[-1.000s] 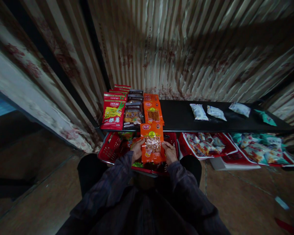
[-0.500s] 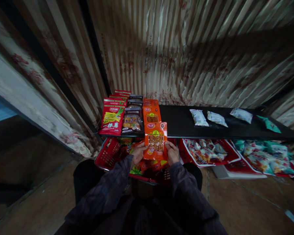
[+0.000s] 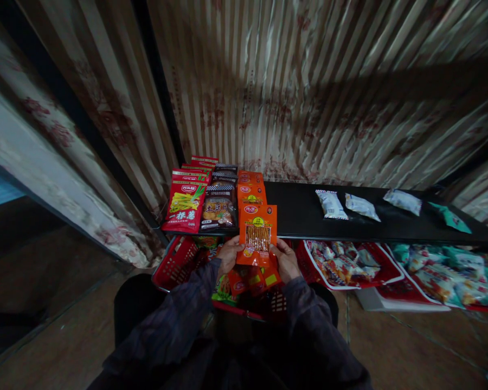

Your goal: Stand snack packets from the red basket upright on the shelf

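An orange snack packet [image 3: 258, 235] with a clear window showing brown sticks is held upright between my two hands. My left hand [image 3: 229, 254] grips its lower left edge, and my right hand [image 3: 287, 260] pinches the lower right edge. The packet is at the front edge of the black shelf [image 3: 293, 216], overlapping in view a row of matching orange packets [image 3: 251, 190]. Left of that row stand dark brown potato-chip packets [image 3: 219, 208], then red packets [image 3: 184, 206]. Below my hands, a red basket [image 3: 179, 257] holds more orange and green packets.
Several small white packets [image 3: 331, 205] and a green packet [image 3: 450, 218] lie along the shelf's right part. Red baskets of small packets [image 3: 345, 262] and green-white packets [image 3: 451, 273] sit below. A dark post [image 3: 158, 81] and a pleated curtain [image 3: 268, 92] stand behind.
My view has tilted slightly, so the shelf and baskets appear lower. Both hands still hold the orange packet, which now covers more of the row behind it.
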Tool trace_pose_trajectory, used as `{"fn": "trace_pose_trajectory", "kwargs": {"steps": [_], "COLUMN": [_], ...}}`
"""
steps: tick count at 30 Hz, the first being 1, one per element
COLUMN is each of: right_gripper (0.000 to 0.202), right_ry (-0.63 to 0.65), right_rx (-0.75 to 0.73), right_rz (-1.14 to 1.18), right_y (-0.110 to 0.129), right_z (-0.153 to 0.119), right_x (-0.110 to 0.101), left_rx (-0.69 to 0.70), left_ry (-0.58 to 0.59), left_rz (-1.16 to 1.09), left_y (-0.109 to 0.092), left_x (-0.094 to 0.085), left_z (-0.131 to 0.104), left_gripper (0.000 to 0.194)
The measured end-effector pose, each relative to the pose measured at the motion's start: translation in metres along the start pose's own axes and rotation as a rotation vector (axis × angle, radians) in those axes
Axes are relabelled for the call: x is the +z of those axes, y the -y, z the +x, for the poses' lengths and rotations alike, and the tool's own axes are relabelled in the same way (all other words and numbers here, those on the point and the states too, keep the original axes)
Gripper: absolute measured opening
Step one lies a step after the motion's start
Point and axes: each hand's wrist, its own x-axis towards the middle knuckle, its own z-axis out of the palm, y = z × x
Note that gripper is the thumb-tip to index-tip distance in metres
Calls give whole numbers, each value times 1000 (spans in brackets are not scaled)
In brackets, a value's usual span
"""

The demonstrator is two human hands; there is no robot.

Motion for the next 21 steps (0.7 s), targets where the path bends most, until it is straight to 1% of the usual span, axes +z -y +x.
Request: {"fn": "trace_pose_trajectory", "kwargs": {"steps": [2, 4, 8, 10, 16, 21], "right_gripper": [44, 42, 42, 42, 38, 35], "right_ry": [31, 31, -20, -44, -71, -83], "right_rx": [-12, -25, -45, -57, -88, -104], "right_rz": [-9, -11, -25, -38, -66, -91], "right_y": [2, 3, 5, 6, 7, 5], "right_z": [-1, 0, 7, 11, 20, 33], "right_x": [0, -1, -6, -8, -8, -5], "left_rx": [0, -12, -11, 0, 63, 104], "left_ry": [2, 5, 34, 30, -124, -170], "left_rz": [-6, -5, 7, 20, 27, 92], "left_y": [-3, -5, -8, -7, -3, -6], "left_x": [3, 6, 15, 19, 22, 23], "left_z": [2, 3, 7, 11, 27, 34], "left_gripper": [38, 37, 36, 34, 25, 17]}}
